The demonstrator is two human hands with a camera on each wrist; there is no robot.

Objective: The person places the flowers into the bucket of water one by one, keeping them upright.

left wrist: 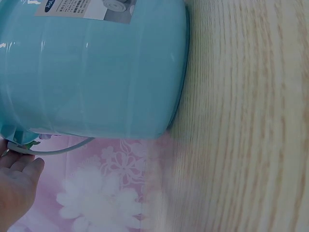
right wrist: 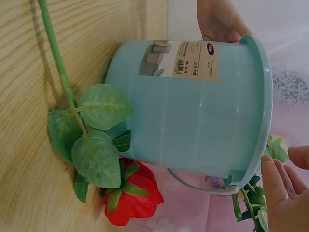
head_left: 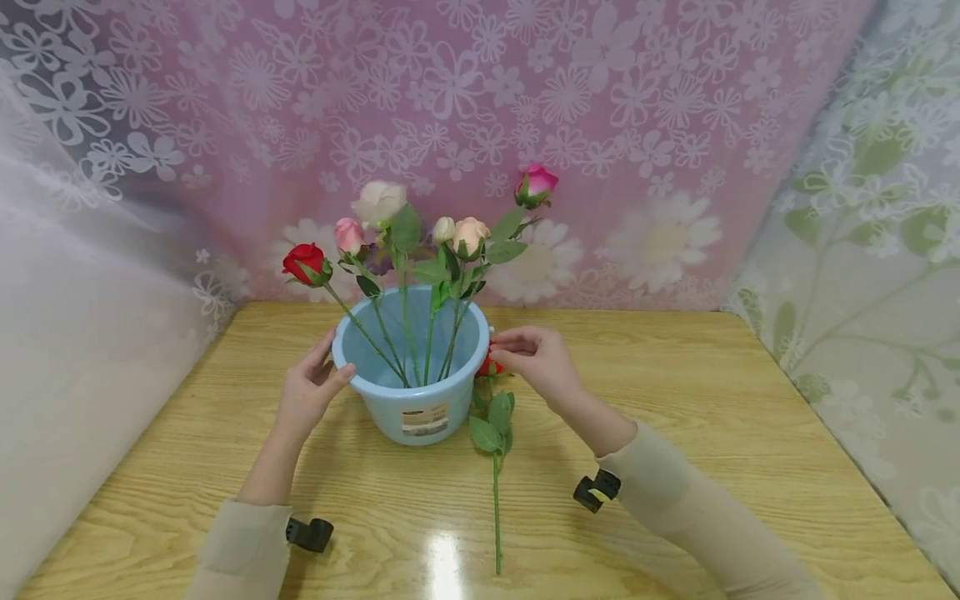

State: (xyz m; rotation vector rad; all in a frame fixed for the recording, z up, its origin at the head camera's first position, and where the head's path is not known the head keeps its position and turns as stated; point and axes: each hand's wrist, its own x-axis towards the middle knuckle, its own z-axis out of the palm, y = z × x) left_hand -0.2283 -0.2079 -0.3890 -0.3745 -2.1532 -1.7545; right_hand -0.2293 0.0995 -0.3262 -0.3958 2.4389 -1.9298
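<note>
A light blue bucket (head_left: 384, 407) stands upright with several artificial roses leaning in it: a red rose (head_left: 303, 265), a pink rose (head_left: 348, 237), a white rose (head_left: 380, 202), a peach rose (head_left: 471, 235) and a magenta rose (head_left: 537, 182) among them. My left hand (head_left: 302, 398) grips the bucket's left rim, thumb on top and fingers along the outside. Beside the right rim is my right hand (head_left: 547, 367), holding nothing, its fingers nearly straight in the right wrist view. Below it another red rose (right wrist: 137, 198) lies on the table, its bloom partly hidden in the head view.
The wooden table (head_left: 660, 400) ends at a pink floral curtain (head_left: 637, 150) behind, with pale curtains on both sides. At the bucket's back hangs its handle (right wrist: 199, 190). A printed label (head_left: 424, 420) is on the front. A small black camera sits on each wrist.
</note>
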